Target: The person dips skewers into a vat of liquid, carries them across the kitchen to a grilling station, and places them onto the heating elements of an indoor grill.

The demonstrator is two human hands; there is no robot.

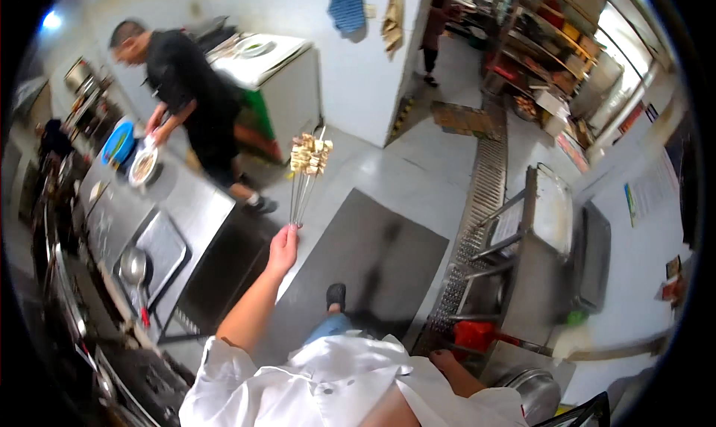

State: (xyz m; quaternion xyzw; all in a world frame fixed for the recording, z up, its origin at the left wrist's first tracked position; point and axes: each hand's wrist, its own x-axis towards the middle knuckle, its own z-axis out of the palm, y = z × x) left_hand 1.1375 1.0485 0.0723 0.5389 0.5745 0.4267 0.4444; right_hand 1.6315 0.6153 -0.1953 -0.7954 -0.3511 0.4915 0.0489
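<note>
My left hand (pixel 283 249) is stretched out in front of me, closed around the lower ends of several thin skewers (pixel 302 195). Pale, browned chunks of food (pixel 311 154) are threaded in a cluster at their upper ends. Beyond the skewers lies the grey floor. My right hand (pixel 443 360) hangs low beside my body, near a red object (pixel 474 337). Its fingers are small and dark in the picture, so I cannot make out whether they hold anything.
At left, a steel table (pixel 204 189) carries a tray (pixel 162 253), a ladle (pixel 134 267), a white bowl (pixel 143 167) and a blue basin (pixel 118 143). A co-worker (pixel 190 91) leans over its far end. A dark mat (pixel 369 248) and a drain grating (pixel 475 186) cross the floor.
</note>
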